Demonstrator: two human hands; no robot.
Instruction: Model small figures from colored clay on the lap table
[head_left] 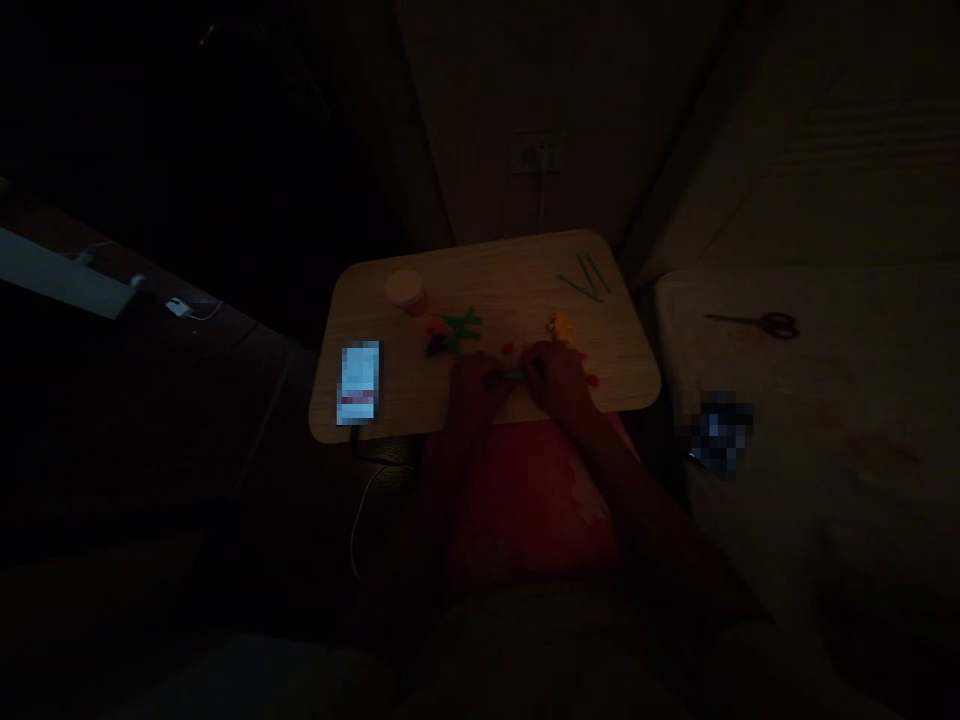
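Note:
Near the front edge of the small wooden table, my left hand (478, 386) and my right hand (561, 378) meet with fingers closed. Between them runs a short, pale greenish strip (514, 375), gripped at each end; the dim light hides its exact kind. Just beyond the fingers lies a small red piece (508, 348), and another red piece (593, 380) is right of my right hand. Green strips (463, 328) lie crossed past my left hand, beside a dark lump (436, 345). A yellow-orange piece (560, 326) sits behind my right hand.
The wooden table (409, 385) carries a lidded tub (406, 290), a lit phone (358, 383) at its left, and thin dark sticks (583, 280) at the far right. Scissors (769, 323) lie on a pale surface to the right. A white cable (353, 530) hangs below.

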